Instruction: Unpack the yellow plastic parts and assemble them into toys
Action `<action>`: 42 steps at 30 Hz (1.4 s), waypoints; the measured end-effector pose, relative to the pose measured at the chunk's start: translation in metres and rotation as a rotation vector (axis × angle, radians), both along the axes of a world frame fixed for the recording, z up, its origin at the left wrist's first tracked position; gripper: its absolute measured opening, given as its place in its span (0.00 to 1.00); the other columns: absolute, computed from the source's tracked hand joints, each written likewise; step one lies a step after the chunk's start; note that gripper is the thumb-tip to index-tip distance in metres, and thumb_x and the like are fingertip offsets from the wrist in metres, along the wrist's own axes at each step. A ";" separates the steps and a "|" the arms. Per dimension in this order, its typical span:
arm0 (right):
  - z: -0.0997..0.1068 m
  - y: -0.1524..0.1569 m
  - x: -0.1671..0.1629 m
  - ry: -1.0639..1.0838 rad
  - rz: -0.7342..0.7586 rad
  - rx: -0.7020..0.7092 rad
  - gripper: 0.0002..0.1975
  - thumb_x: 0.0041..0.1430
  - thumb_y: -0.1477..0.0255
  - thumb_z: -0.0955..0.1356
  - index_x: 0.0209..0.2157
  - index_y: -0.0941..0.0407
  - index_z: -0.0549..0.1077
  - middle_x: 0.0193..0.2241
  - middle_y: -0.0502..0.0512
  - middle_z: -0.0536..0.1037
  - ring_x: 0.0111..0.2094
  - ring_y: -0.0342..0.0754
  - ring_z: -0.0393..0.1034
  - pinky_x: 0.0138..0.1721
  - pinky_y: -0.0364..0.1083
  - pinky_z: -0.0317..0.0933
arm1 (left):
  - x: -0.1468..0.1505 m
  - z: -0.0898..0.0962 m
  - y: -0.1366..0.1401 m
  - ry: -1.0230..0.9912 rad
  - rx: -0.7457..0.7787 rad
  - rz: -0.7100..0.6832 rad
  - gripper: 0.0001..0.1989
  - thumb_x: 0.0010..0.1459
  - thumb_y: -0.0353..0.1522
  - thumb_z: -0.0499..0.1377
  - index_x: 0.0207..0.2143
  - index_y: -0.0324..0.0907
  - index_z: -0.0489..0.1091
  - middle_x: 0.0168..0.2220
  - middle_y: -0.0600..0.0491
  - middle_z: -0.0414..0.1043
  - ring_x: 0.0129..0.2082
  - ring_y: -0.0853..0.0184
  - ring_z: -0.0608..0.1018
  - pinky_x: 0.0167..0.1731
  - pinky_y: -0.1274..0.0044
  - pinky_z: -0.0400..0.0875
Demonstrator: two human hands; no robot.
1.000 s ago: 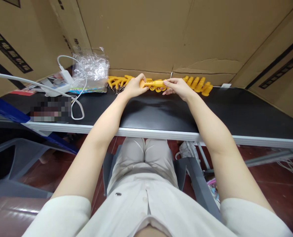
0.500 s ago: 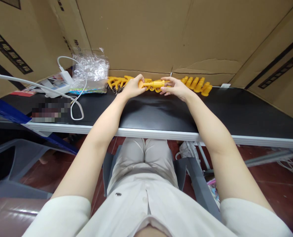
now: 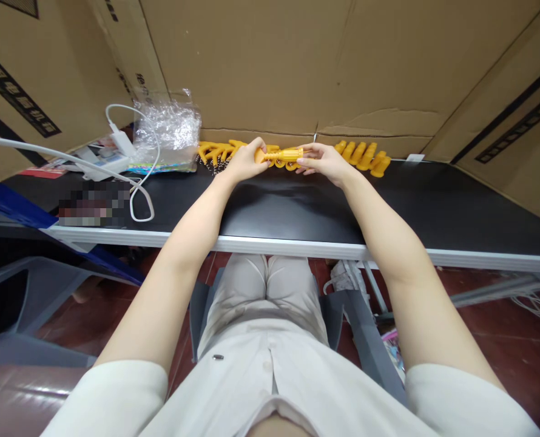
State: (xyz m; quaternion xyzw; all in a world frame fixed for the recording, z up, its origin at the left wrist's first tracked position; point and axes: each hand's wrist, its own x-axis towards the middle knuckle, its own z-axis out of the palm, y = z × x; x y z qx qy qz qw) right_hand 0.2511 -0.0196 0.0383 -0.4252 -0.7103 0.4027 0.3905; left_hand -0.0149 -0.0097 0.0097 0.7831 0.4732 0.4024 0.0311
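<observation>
My left hand (image 3: 248, 160) pinches the left end of a yellow plastic piece with a ridged, screw-like stem (image 3: 270, 156). My right hand (image 3: 323, 164) has its thumb and fingers round the right end of a yellow ribbed sleeve (image 3: 289, 154), in line with the stem and meeting it. Both parts are held level above the back of the table. Behind them lie several yellow ring-shaped parts (image 3: 289, 165), partly hidden. Left of my left hand are yellow branching parts (image 3: 213, 152) with small dark chains. Several yellow tapered pieces (image 3: 364, 156) line up right of my right hand.
Crinkled clear plastic bags (image 3: 167, 130) lie at the back left. A white cable (image 3: 143, 209) loops over the black table (image 3: 292, 212) near a white adapter (image 3: 123, 143). Cardboard panels (image 3: 261, 67) wall the back and sides. A white-edged table front (image 3: 288, 246) crosses above my lap.
My right hand and the ribbed sleeve have shifted very slightly. Both hands keep their hold, and the other things stay where they were.
</observation>
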 end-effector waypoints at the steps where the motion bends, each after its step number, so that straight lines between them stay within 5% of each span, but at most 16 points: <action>1: 0.000 0.000 0.000 0.003 -0.003 -0.001 0.24 0.52 0.64 0.81 0.49 0.52 0.76 0.43 0.56 0.84 0.39 0.51 0.82 0.46 0.53 0.79 | 0.000 -0.001 0.001 -0.002 0.002 -0.006 0.13 0.55 0.33 0.68 0.42 0.48 0.70 0.35 0.52 0.75 0.41 0.56 0.81 0.50 0.63 0.75; 9: -0.002 0.007 -0.002 0.038 -0.089 0.203 0.27 0.53 0.61 0.82 0.52 0.50 0.74 0.50 0.57 0.79 0.52 0.57 0.80 0.57 0.56 0.75 | -0.007 -0.005 0.009 -0.119 -0.023 0.049 0.33 0.62 0.43 0.67 0.66 0.50 0.62 0.42 0.49 0.78 0.47 0.56 0.83 0.53 0.66 0.74; 17: 0.006 0.011 -0.011 -0.154 -0.216 0.492 0.27 0.63 0.57 0.75 0.60 0.50 0.71 0.64 0.62 0.72 0.65 0.61 0.69 0.66 0.60 0.67 | -0.021 -0.013 0.014 0.213 -0.349 0.328 0.35 0.54 0.26 0.62 0.65 0.42 0.67 0.69 0.36 0.66 0.69 0.43 0.69 0.69 0.54 0.64; 22: 0.007 0.027 -0.039 -0.369 -0.157 0.563 0.23 0.66 0.62 0.73 0.59 0.51 0.72 0.59 0.61 0.76 0.61 0.62 0.72 0.67 0.60 0.64 | -0.020 -0.007 0.005 0.261 -0.446 0.334 0.37 0.49 0.20 0.60 0.63 0.44 0.70 0.66 0.38 0.71 0.66 0.46 0.75 0.67 0.56 0.69; 27: 0.003 0.048 -0.081 -0.603 -0.110 0.617 0.22 0.68 0.71 0.67 0.62 0.53 0.68 0.60 0.61 0.76 0.62 0.62 0.71 0.66 0.64 0.63 | -0.015 0.006 -0.011 0.290 -0.467 0.405 0.32 0.57 0.22 0.60 0.64 0.42 0.70 0.68 0.39 0.70 0.70 0.47 0.71 0.68 0.56 0.66; 33: 0.000 0.053 -0.129 -0.882 -0.152 0.626 0.32 0.64 0.86 0.60 0.68 0.60 0.63 0.64 0.67 0.72 0.62 0.63 0.72 0.62 0.61 0.66 | -0.005 0.018 -0.029 0.270 -0.513 0.401 0.31 0.61 0.23 0.60 0.67 0.35 0.67 0.69 0.35 0.68 0.71 0.47 0.70 0.69 0.60 0.66; 42: -0.009 0.043 -0.146 -1.142 -0.155 0.539 0.32 0.62 0.87 0.64 0.68 0.65 0.66 0.63 0.72 0.73 0.60 0.67 0.74 0.61 0.61 0.68 | -0.001 0.020 -0.034 0.264 -0.521 0.398 0.32 0.58 0.21 0.61 0.66 0.35 0.68 0.67 0.36 0.70 0.70 0.50 0.71 0.68 0.64 0.66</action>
